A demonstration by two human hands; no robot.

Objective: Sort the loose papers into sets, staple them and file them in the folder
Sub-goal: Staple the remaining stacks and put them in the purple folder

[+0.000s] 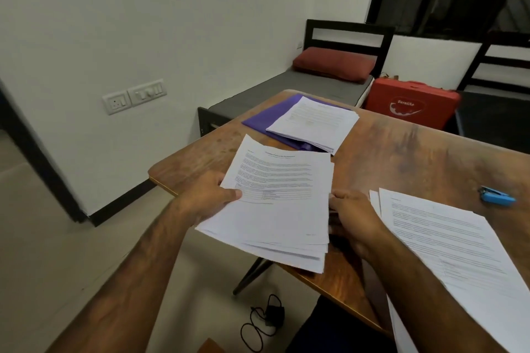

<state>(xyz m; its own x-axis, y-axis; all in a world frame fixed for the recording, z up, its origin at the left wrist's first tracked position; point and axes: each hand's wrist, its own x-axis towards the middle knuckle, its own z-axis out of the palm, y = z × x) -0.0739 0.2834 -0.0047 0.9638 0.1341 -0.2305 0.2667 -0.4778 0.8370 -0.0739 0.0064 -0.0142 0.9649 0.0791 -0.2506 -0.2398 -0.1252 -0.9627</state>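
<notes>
While one set (pixel 315 120) lies on the purple folder (pixel 266 117), sorting looks midway: nearer than the folder, the left hand (pixel 209 200) pinches a loose stack (pixel 281 203); the right hand (pixel 352 212) meets its edge, grip unclear.

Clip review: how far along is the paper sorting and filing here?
Looks done: one set lies on the purple folder, staple not discernible. In hand: left hand grips a fanned stack, right hand at its edge. Left: loose sheets beside it, blue stapler lying apart on the table.
</notes>
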